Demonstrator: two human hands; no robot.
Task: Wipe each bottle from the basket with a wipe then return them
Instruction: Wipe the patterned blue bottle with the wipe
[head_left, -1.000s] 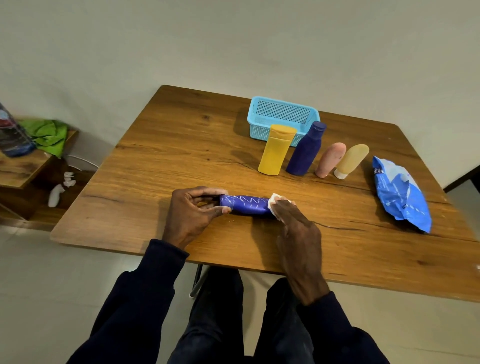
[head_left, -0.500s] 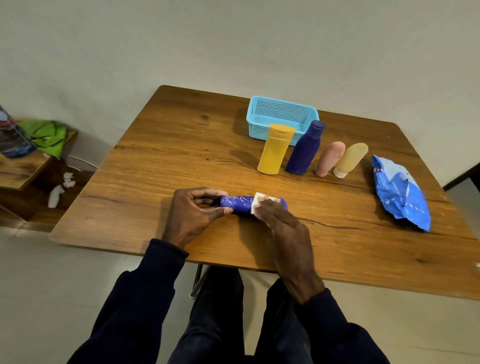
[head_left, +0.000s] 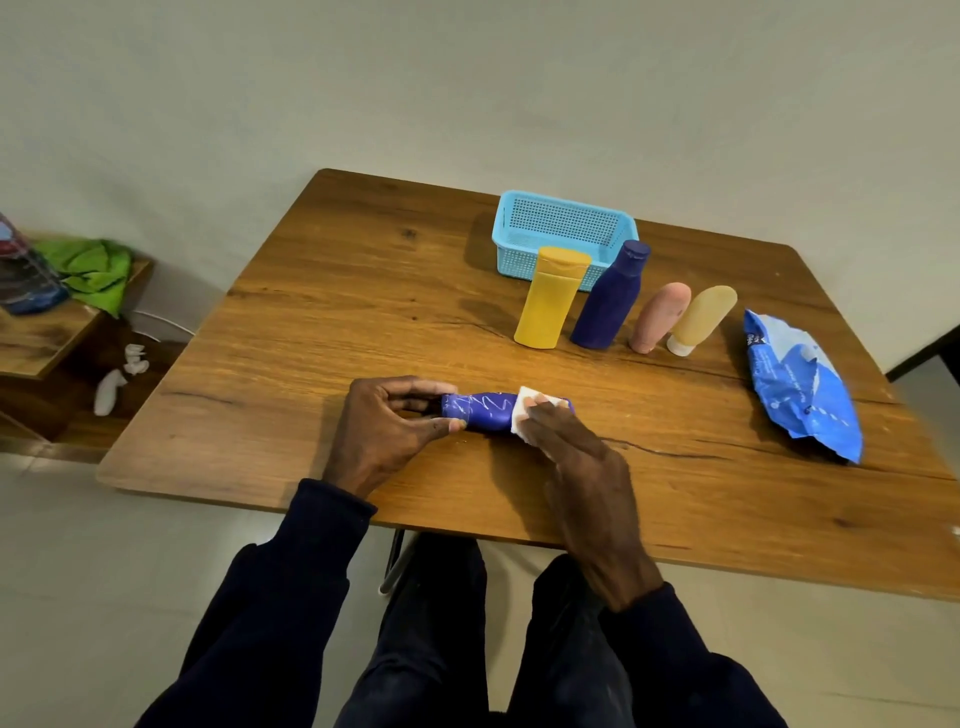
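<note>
A blue bottle (head_left: 485, 410) with white scribbles lies on its side near the front of the wooden table (head_left: 363, 291). My left hand (head_left: 384, 431) grips its left end. My right hand (head_left: 576, 467) holds a white wipe (head_left: 521, 415) against the bottle's right part and hides that end. The light blue basket (head_left: 519, 254) stands at the back. In front of it stand a yellow bottle (head_left: 550, 301) and a dark blue bottle (head_left: 608, 306), with a pink bottle (head_left: 660, 317) and a beige bottle (head_left: 701, 317) to their right.
A blue pack of wipes (head_left: 800, 384) lies at the table's right side. Left of the table is a low wooden shelf (head_left: 36, 343) with a green cloth (head_left: 88, 270) and a plastic bottle. My knees are under the table's front edge.
My right hand slid the wipe left along the blue bottle, then slightly back right. My left hand kept its grip on the bottle's left end.
</note>
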